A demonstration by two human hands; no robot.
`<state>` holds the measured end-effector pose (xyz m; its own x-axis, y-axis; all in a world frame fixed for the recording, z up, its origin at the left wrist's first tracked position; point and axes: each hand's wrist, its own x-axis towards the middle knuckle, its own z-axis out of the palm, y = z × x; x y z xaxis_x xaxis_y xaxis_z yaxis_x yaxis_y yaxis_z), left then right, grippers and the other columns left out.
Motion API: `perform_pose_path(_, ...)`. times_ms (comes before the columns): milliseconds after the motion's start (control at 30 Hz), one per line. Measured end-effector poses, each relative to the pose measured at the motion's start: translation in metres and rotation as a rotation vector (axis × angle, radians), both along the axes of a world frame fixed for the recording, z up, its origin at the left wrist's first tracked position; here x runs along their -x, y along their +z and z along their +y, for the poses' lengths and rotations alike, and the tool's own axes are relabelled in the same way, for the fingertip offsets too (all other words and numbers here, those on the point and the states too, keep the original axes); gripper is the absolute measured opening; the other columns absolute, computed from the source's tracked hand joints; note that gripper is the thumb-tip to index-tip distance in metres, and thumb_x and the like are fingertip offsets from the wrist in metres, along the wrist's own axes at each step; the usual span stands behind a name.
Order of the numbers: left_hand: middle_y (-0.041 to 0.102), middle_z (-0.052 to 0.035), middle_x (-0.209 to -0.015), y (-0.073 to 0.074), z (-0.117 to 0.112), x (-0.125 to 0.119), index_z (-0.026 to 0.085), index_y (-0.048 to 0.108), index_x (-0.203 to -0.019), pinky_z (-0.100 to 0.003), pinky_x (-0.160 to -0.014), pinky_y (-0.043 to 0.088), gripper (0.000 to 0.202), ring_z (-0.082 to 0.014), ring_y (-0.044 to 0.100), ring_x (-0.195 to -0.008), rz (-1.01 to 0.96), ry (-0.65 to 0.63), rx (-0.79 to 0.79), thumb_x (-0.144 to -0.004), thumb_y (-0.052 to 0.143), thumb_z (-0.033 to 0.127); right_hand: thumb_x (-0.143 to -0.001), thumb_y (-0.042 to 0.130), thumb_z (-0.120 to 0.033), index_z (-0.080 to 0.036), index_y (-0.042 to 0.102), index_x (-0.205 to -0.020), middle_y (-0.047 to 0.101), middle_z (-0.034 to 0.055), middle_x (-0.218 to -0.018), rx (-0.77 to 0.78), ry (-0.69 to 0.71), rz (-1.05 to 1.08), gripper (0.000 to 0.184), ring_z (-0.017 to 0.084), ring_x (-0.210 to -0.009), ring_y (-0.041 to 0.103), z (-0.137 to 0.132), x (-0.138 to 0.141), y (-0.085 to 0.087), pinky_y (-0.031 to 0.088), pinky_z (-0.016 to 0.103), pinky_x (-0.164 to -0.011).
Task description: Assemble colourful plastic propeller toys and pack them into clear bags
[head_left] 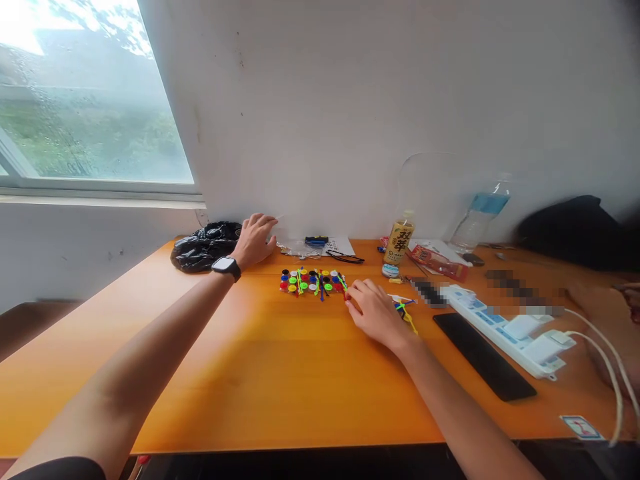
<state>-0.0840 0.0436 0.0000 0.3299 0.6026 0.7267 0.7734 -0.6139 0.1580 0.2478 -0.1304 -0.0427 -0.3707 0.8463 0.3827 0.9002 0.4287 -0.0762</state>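
My left hand (pixel 255 241), with a watch (pixel 227 269) on its wrist, is raised at the back of the table, fingers apart and holding nothing I can see. It hovers between a crumpled black plastic bag (pixel 207 248) and a clear plastic bag (pixel 296 248). A row of small round plastic pieces (pixel 291 281) in several colours lies mid-table, with thin green and blue stick-like pieces (pixel 321 285) across it. My right hand (pixel 376 312) is at the row's right end, fingertips curled together by a red bit; what they grip is too small to name. Yellow and blue stick pieces (pixel 407 313) lie beside this hand.
At the back stand a yellow drink bottle (pixel 399 241) and a large clear bottle (pixel 480 217). To the right lie a red packet (pixel 439 262), a white power strip (pixel 500 330) with plugs and cables, and a black phone-like slab (pixel 483 357). Another person's arm (pixel 603 320) rests at far right.
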Motion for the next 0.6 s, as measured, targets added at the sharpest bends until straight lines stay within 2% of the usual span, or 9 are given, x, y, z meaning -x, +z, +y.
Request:
perform_pose_path(100, 0.070, -0.0091, -0.118, 0.019, -0.034, -0.006, 0.022, 0.072, -0.115, -0.047, -0.103, 0.052, 0.026, -0.0265, 0.063, -0.112, -0.365, -0.055, -0.135, -0.092, 0.068, 0.033, -0.103, 0.055, -0.028, -0.022, 0.065, -0.113, 0.069, 0.0102, -0.113, -0.043, 0.054, 0.188, 0.014, 0.030, -0.111, 0.059, -0.002, 0.006, 0.003, 0.048, 0.044, -0.096)
perform_pose_path(167, 0.070, -0.0071, -0.111, 0.026, -0.065, -0.011, 0.022, 0.072, -0.113, -0.038, -0.084, 0.059, 0.028, -0.0197, 0.068, -0.091, -0.603, -0.126, -0.068, -0.089, 0.075, 0.037, -0.102, 0.061, -0.039, -0.023, 0.060, -0.126, 0.067, 0.0109, -0.123, -0.043, 0.063, 0.358, 0.029, 0.030, -0.117, 0.059, -0.003, 0.011, 0.004, 0.048, 0.044, -0.101)
perform_pose_path(233, 0.072, -0.0049, -0.097, 0.027, -0.096, -0.015, 0.022, 0.072, -0.114, -0.033, -0.072, 0.060, 0.032, -0.0166, 0.069, -0.080, -0.745, -0.221, 0.098, -0.086, 0.081, 0.037, -0.096, 0.068, -0.052, -0.025, 0.052, -0.138, 0.065, 0.0121, -0.132, 0.023, 0.043, 0.530, 0.052, 0.031, -0.124, 0.059, -0.004, 0.015, 0.003, 0.048, 0.045, -0.105)
perform_pose_path(300, 0.072, -0.0042, -0.091, 0.022, -0.124, -0.020, 0.021, 0.073, -0.114, -0.031, -0.068, 0.061, 0.036, -0.0162, 0.069, -0.078, -0.819, -0.317, 0.284, -0.082, 0.085, 0.035, -0.090, 0.072, -0.060, -0.025, 0.045, -0.146, 0.062, 0.0134, -0.137, 0.175, 0.058, 0.709, 0.071, 0.031, -0.127, 0.060, -0.004, 0.018, 0.003, 0.049, 0.046, -0.107)
perform_pose_path(367, 0.074, -0.0044, -0.089, 0.013, -0.147, -0.027, 0.020, 0.073, -0.117, -0.032, -0.070, 0.063, 0.042, -0.0168, 0.071, -0.077, -0.873, -0.406, 0.490, -0.081, 0.087, 0.035, -0.089, 0.073, -0.062, -0.026, 0.040, -0.149, 0.063, 0.0139, -0.138, 0.377, 0.151, 0.902, 0.078, 0.029, -0.126, 0.062, -0.004, 0.020, 0.002, 0.050, 0.046, -0.106)
perform_pose_path(400, 0.076, -0.0062, -0.097, 0.007, -0.156, -0.031, 0.019, 0.072, -0.118, -0.032, -0.072, 0.064, 0.044, -0.0176, 0.072, -0.080, -0.903, -0.442, 0.567, -0.080, 0.088, 0.035, -0.089, 0.074, -0.061, -0.026, 0.041, -0.148, 0.064, 0.0135, -0.136, 0.479, 0.208, 0.994, 0.076, 0.028, -0.123, 0.064, -0.004, 0.021, 0.001, 0.052, 0.044, -0.103)
perform_pose_path(467, 0.074, -0.0106, -0.123, -0.006, -0.169, -0.040, 0.020, 0.069, -0.123, -0.035, -0.080, 0.065, 0.049, -0.0200, 0.074, -0.093, -0.929, -0.513, 0.737, -0.081, 0.087, 0.037, -0.086, 0.079, -0.056, -0.023, 0.051, -0.138, 0.071, 0.0115, -0.121, 0.662, 0.286, 1.110, 0.068, 0.025, -0.109, 0.070, -0.004, 0.024, -0.001, 0.055, 0.041, -0.095)
perform_pose_path(533, 0.073, -0.0115, -0.125, -0.019, -0.176, -0.047, 0.020, 0.065, -0.129, -0.037, -0.087, 0.064, 0.056, -0.0211, 0.075, -0.098, -0.937, -0.545, 0.877, -0.081, 0.088, 0.038, -0.082, 0.084, -0.053, -0.020, 0.064, -0.121, 0.074, 0.0074, -0.097, 0.786, 0.290, 1.132, 0.055, 0.021, -0.087, 0.071, -0.004, 0.027, -0.003, 0.055, 0.037, -0.084)
perform_pose_path(600, 0.076, -0.0106, -0.115, -0.029, -0.178, -0.049, 0.021, 0.060, -0.134, -0.037, -0.086, 0.063, 0.065, -0.0202, 0.075, -0.093, -0.919, -0.537, 0.978, -0.079, 0.090, 0.039, -0.080, 0.086, -0.051, -0.017, 0.070, -0.108, 0.071, 0.0038, -0.081, 0.830, 0.260, 1.123, 0.046, 0.017, -0.073, 0.066, -0.004, 0.028, -0.005, 0.054, 0.035, -0.077)
